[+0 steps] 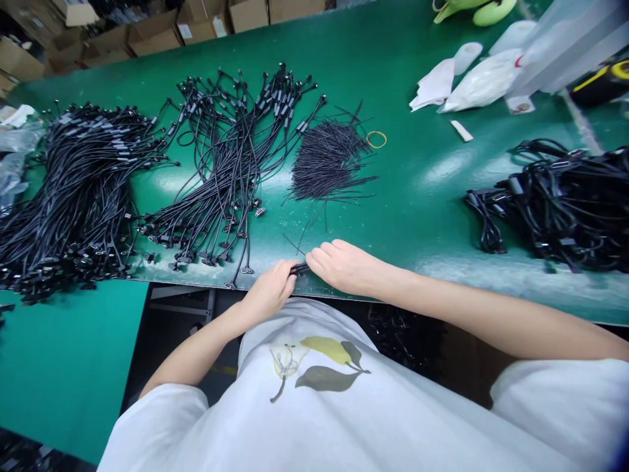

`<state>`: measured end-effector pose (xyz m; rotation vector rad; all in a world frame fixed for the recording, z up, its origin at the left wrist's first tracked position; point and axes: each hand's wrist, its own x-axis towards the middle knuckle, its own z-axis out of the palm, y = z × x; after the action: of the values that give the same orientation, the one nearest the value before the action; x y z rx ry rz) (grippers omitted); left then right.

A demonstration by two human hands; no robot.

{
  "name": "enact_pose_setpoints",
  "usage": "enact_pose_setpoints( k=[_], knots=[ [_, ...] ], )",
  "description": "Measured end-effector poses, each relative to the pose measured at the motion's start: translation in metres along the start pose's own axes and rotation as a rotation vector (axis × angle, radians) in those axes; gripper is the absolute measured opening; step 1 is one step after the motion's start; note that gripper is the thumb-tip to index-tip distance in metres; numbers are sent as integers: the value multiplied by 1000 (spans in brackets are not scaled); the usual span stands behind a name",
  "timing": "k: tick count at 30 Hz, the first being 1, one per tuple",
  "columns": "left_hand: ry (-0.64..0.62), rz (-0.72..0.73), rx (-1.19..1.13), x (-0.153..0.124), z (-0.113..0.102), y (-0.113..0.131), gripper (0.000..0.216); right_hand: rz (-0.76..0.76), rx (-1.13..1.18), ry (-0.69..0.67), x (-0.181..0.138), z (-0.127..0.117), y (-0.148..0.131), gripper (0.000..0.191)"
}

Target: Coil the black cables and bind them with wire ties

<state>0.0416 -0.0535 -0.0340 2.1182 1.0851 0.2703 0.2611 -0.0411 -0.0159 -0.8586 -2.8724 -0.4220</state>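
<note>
At the table's front edge my left hand (pixel 271 288) and my right hand (pixel 341 265) are close together, both closed around a black cable (pixel 299 269). Only a short folded stretch of it shows between them; the rest is hidden by my fingers. A thin black tie sticks out above my right fingers. Just beyond lies a pile of short black twist ties (pixel 327 160), with a few strays nearer to me. Left of that pile, black cables (pixel 236 157) with connectors on their ends are spread out loosely.
A thick stack of similar cables (pixel 88 183) covers the table's left end. On the right lies a heap of bundled cables (pixel 565 203). A yellow rubber band (pixel 376 139), white tissue rolls (pixel 466 58) and plastic bags (pixel 484 82) lie farther back. Cardboard boxes (pixel 154 33) line the far side.
</note>
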Motion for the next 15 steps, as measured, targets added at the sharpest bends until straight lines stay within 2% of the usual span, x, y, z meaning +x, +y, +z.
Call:
enact_pose_setpoints(
  k=[2, 7, 9, 11, 15],
  knots=[
    [-71, -36, -65, 1, -6, 2, 32, -33, 14, 9, -2, 2, -1, 14],
    [-370, -23, -276, 11, -21, 13, 20, -122, 52, 21, -4, 5, -4, 18],
    [-424, -36, -356, 14, -20, 14, 21, -121, 69, 24, -4, 5, -6, 21],
    [-398, -64, -327, 15, -14, 14, 23, -107, 100, 12, -5, 5, -10, 22],
    [-247, -43, -45, 8, 5, 8, 22, -4, 229, -95, -7, 10, -20, 22]
  ],
)
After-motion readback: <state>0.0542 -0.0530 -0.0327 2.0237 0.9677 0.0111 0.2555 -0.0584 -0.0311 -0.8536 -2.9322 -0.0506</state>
